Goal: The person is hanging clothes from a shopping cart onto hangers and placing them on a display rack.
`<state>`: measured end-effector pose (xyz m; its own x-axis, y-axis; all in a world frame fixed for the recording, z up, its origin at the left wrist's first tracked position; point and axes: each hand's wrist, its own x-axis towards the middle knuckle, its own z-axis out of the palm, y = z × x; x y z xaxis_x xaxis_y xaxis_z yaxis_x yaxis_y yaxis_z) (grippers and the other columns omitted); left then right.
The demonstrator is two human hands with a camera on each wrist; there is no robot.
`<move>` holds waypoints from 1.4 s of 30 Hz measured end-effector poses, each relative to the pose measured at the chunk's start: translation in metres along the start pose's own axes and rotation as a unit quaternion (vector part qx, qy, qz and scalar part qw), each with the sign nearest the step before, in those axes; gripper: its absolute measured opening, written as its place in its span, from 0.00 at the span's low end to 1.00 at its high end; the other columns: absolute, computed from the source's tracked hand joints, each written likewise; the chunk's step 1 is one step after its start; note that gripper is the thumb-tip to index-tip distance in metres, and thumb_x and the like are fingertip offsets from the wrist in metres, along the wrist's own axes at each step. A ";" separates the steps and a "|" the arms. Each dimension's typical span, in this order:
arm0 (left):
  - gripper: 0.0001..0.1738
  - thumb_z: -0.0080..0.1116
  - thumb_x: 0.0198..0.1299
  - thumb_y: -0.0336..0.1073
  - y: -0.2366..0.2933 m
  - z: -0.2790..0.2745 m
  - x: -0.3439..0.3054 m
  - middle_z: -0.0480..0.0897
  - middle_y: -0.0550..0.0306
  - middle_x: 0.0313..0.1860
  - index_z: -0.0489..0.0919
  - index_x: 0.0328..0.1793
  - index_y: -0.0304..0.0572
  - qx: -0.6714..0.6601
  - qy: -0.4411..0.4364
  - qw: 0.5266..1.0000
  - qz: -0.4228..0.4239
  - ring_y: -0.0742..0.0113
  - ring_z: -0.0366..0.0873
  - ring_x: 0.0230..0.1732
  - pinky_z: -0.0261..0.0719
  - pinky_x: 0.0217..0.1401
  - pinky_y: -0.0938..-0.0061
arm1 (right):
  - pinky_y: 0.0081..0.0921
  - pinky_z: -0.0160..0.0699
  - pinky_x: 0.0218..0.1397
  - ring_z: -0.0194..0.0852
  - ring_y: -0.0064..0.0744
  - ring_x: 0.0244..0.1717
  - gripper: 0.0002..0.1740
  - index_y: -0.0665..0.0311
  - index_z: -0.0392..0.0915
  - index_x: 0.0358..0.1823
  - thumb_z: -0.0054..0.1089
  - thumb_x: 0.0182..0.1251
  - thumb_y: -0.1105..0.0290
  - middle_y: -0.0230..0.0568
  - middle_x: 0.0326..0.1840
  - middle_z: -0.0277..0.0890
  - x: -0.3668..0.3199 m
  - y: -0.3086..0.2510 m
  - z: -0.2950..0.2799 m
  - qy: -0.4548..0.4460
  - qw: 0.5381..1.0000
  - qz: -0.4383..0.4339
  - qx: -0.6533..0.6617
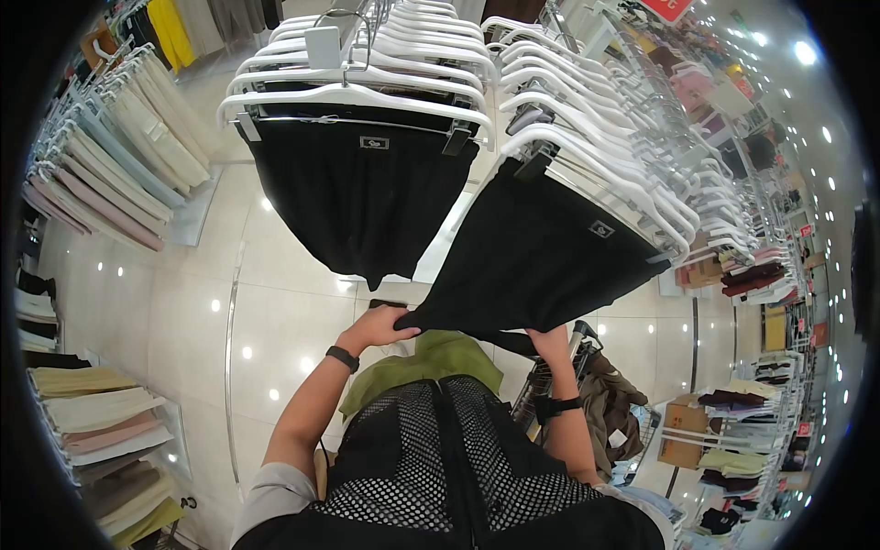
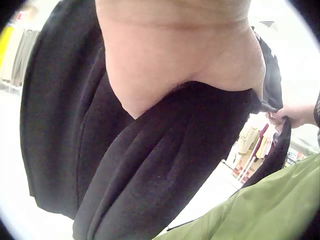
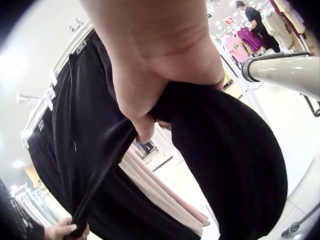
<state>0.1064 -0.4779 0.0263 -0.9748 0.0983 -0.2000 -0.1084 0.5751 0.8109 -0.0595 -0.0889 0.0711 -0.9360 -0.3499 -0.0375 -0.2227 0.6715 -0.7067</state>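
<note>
Black trousers (image 1: 550, 243) hang by clips from a white hanger at the front of the right-hand row. The left hand (image 1: 374, 328) pinches one edge of their cloth, and the right hand (image 1: 550, 346) grips another part, so the fabric stretches between them. In the left wrist view the left hand (image 2: 180, 55) lies over folded black cloth (image 2: 165, 165); its fingertips are hidden. The right wrist view shows the right hand (image 3: 150, 85) with thumb and fingers around the black cloth (image 3: 230, 145). Another black pair (image 1: 367, 183) hangs at the left, untouched.
White hangers (image 1: 587, 101) fill two rows ahead. Racks of pale trousers (image 1: 110, 156) stand at the left. A cart with brown cloth (image 1: 605, 412) is beside the right arm. Cardboard boxes (image 1: 686, 431) and more clothing stand at the right. A person (image 3: 257, 25) stands in the distance.
</note>
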 end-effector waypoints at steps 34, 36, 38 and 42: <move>0.22 0.62 0.55 0.25 -0.076 -0.020 -0.039 0.88 0.39 0.46 0.80 0.59 0.41 -0.006 0.105 0.988 -0.114 0.39 0.86 0.50 0.83 0.52 0.59 | 0.35 0.89 0.36 0.84 0.50 0.35 0.40 0.70 0.63 0.75 0.62 0.57 0.82 0.60 0.62 0.57 -0.074 0.055 -0.033 0.022 0.988 0.143 0.060; 0.23 0.61 0.55 0.25 -0.087 -0.011 -0.047 0.88 0.39 0.45 0.80 0.59 0.40 -0.033 0.106 0.987 -0.113 0.41 0.86 0.50 0.82 0.52 0.60 | 0.36 0.89 0.35 0.84 0.51 0.35 0.39 0.71 0.64 0.74 0.64 0.57 0.79 0.60 0.62 0.58 -0.076 0.052 -0.036 0.007 0.988 0.148 0.052; 0.23 0.60 0.54 0.24 -0.102 0.001 -0.058 0.88 0.39 0.44 0.79 0.59 0.35 -0.074 0.118 0.984 -0.114 0.46 0.87 0.50 0.82 0.53 0.63 | 0.41 0.88 0.46 0.82 0.59 0.47 0.39 0.72 0.66 0.72 0.67 0.57 0.75 0.63 0.63 0.57 -0.075 0.041 -0.039 -0.019 0.983 0.180 0.024; 0.21 0.58 0.55 0.23 -0.117 0.019 -0.083 0.88 0.40 0.44 0.80 0.58 0.32 -0.096 0.106 0.980 -0.140 0.47 0.87 0.49 0.82 0.53 0.63 | 0.48 0.66 0.75 0.60 0.72 0.70 0.41 0.70 0.67 0.72 0.69 0.55 0.69 0.67 0.65 0.58 -0.080 0.042 -0.039 -0.039 0.991 0.121 -0.045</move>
<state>0.2040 -0.5378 -0.0620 -0.9182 -0.2236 -0.3270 -0.3918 0.3898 0.8334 -0.0041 -0.0072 0.0720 -0.9421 -0.2180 -0.2549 -0.0204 0.7958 -0.6052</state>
